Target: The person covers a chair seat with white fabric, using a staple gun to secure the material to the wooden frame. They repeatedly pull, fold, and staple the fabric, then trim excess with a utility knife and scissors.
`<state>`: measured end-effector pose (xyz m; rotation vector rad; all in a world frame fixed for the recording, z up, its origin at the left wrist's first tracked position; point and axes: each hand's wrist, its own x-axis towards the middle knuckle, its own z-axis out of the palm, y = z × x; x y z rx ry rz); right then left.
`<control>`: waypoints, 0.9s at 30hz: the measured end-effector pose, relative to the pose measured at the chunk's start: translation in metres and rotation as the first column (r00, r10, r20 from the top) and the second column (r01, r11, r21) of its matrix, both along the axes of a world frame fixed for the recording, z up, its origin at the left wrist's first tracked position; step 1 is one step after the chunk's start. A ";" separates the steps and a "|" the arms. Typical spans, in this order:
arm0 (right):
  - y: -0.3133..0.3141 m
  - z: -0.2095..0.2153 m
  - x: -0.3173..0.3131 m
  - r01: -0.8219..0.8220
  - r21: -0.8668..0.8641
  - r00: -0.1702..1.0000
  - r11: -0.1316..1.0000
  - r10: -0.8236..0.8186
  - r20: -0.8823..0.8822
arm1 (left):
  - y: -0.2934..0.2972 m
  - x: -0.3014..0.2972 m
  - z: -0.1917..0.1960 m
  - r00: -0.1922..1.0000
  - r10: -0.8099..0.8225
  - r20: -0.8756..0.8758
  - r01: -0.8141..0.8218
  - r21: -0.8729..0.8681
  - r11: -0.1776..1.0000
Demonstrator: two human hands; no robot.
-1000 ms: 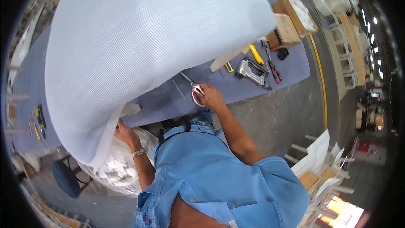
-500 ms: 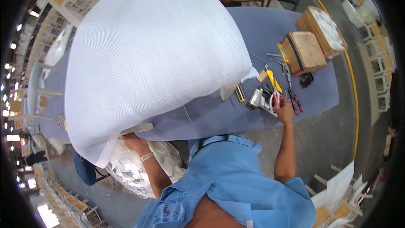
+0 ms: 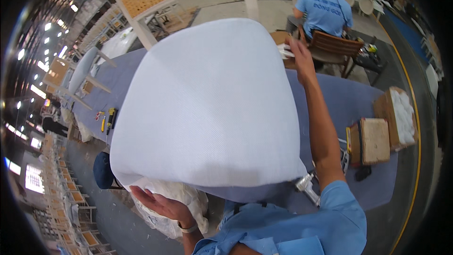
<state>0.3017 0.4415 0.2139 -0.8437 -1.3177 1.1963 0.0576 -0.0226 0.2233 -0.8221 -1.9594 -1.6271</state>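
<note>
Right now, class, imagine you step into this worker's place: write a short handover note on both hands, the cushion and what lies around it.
Left hand: open, palm up, under the near lower corner of the white seat cushion.
Right hand: arm stretched out, at the cushion's far right edge; grip cannot be told.
The cushion lies tilted over the blue-grey covered workbench.
Right of it: a wooden box, an open carton of white stuffing, and a metal tool near the elbow.
Done: the cushion is supported by both hands. Left: cannot tell.

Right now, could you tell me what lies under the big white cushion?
Under the white cushion the blue-grey table shows around its edges, and a crumpled plastic bag below its near corner. Anything directly beneath it is covered.
</note>
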 end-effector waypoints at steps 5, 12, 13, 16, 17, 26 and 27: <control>0.095 0.096 -0.096 -0.017 0.224 1.000 0.974 0.018 -0.004 | 0.061 0.032 0.015 0.961 -0.087 -0.262 0.039 -0.184 0.982; 0.099 0.088 -0.111 0.071 0.346 0.987 0.935 -0.117 0.113 | 0.077 -0.062 0.012 0.969 -0.099 -0.226 0.090 -0.050 0.995; 0.093 0.089 -0.101 0.086 0.391 0.975 0.916 -0.158 0.154 | 0.075 -0.125 -0.021 0.947 -0.072 -0.313 0.068 -0.024 0.997; 0.051 0.073 -0.067 0.045 0.263 0.999 0.964 -0.042 -0.015 | 0.082 -0.204 -0.001 0.909 -0.241 -0.340 0.178 -0.206 0.962; -0.002 0.080 -0.069 0.025 0.292 0.998 0.956 -0.009 -0.058 | 0.070 -0.232 -0.003 0.945 -0.291 -0.146 0.260 -0.201 0.945; -0.159 0.088 -0.011 0.241 0.338 0.945 0.910 -0.299 0.133 | 0.019 -0.177 -0.013 0.658 -0.459 0.597 0.430 0.203 0.880; -0.158 0.082 -0.005 0.175 0.358 0.959 0.917 -0.241 0.149 | 0.009 -0.161 -0.021 0.594 -0.463 0.658 0.371 0.286 0.883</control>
